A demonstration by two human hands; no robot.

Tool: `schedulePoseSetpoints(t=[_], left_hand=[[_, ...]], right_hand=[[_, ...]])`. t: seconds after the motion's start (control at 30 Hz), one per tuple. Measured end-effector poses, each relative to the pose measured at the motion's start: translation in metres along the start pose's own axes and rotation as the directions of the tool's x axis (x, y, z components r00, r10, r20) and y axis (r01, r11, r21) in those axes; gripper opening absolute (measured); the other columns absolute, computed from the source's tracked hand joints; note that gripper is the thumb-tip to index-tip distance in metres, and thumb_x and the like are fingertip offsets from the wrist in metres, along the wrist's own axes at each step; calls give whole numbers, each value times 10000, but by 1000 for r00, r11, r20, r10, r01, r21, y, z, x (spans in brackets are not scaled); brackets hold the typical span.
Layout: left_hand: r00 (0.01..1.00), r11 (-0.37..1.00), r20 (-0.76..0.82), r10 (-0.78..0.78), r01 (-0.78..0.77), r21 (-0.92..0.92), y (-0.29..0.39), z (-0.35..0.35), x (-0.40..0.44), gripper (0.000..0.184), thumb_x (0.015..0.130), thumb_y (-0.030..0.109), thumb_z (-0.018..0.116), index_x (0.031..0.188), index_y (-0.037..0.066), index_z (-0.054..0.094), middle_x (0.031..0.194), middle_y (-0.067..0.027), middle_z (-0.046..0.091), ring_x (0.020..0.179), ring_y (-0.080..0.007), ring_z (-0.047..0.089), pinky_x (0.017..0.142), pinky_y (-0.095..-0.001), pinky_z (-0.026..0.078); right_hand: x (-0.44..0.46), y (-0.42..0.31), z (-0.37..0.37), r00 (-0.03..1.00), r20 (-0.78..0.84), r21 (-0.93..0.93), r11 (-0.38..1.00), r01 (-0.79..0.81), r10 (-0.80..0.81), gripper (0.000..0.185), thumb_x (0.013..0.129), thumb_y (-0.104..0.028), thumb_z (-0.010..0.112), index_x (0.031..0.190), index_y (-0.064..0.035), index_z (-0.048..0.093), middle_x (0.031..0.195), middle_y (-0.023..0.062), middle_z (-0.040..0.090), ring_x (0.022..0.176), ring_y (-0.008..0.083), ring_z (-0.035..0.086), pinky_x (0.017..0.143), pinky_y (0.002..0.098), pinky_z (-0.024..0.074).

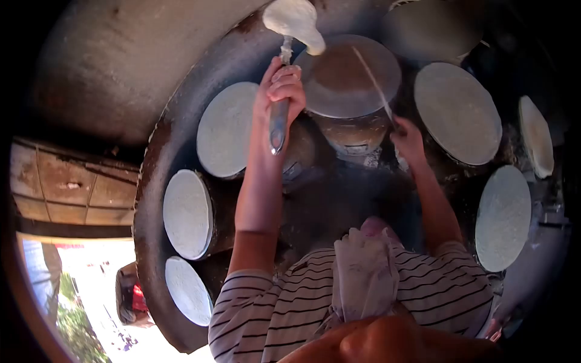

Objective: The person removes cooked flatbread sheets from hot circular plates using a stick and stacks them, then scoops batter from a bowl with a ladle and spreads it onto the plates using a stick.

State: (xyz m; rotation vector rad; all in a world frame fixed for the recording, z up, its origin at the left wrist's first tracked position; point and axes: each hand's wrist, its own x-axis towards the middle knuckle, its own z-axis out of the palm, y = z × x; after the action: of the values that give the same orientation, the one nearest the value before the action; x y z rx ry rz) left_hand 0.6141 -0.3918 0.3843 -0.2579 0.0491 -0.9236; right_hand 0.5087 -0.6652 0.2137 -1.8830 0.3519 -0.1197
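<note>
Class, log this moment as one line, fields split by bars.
Left hand: grips white-coated utensil | Right hand: holds thin tool across brown griddle, contact unclear | Around: white-topped discs

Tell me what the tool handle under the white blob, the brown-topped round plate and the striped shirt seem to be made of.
Tool handle: probably smooth metal, given its grey tone and glossy highlight.
Round plate: perhaps metal with a dull finish, brown across the middle and grey toward the edge; fired clay can't be excluded.
Striped shirt: matte fabric, judging by its soft folds; fibre unclear.
</note>
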Motion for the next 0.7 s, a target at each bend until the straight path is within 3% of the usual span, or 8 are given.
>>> schedulePoseSetpoints(t=[0.17,0.23,0.37,0.4,0.5,0.53,0.63,0.7], left_hand=[[965,973,-138,-224,230,33,13,-103,129,315,926,206,530,652,98,418,524,31,388,405,-93,421,380,-243,390],[935,971,-282,-216,236,38,9,-130,160,334,936,241,530,657,97,419,532,35,387,411,-83,420,387,-234,382],[868,946,-484,-114,244,215,17,-158,189,378,953,301,519,655,95,409,542,40,387,422,-61,421,398,-214,366],[873,928,-488,-17,196,318,17,-157,195,275,966,290,497,783,85,480,572,43,391,435,-46,417,393,-191,358],[867,667,-418,273,143,731,26,-151,215,94,966,253,498,987,164,516,601,49,393,439,-39,400,383,-174,350],[856,644,-441,269,180,744,38,-151,217,149,968,214,486,1105,273,494,612,55,385,438,-34,384,374,-168,342],[849,367,-406,339,278,888,64,-140,208,265,944,170,514,1192,253,467,624,43,395,455,-37,372,388,-187,310],[843,223,-383,377,319,921,77,-149,191,447,935,151,517,1356,221,384,583,27,391,434,-61,381,375,-215,329]], right_hand=[[78,66,-5,963,-269,220,975,29,32,469,737,-32,606,1205,-54,586,800,69,620,600,137,588,461,296,487],[73,62,-2,968,-195,391,917,-72,159,420,701,-15,623,1120,-36,634,855,94,635,689,192,627,555,327,515],[63,54,26,865,-502,188,977,96,11,400,639,5,630,1039,-2,647,940,154,595,880,309,588,780,356,478],[78,46,29,873,-485,111,986,124,-55,403,645,11,621,1048,-5,642,959,162,588,910,325,574,801,364,471],[112,24,31,833,-504,-48,970,236,-228,406,671,42,579,1072,-4,625,988,184,570,980,359,537,846,381,452],[108,16,25,822,-508,-132,966,222,-259,394,681,62,554,1062,-5,629,1010,175,564,991,375,525,845,403,456],[69,16,27,888,-405,-321,943,86,-218,400,685,59,553,1059,-50,643,1042,125,551,1000,337,525,832,404,469],[68,6,52,867,-411,-376,919,120,-282,428,672,47,574,1083,-61,623,1023,116,548,994,315,527,810,386,483]])
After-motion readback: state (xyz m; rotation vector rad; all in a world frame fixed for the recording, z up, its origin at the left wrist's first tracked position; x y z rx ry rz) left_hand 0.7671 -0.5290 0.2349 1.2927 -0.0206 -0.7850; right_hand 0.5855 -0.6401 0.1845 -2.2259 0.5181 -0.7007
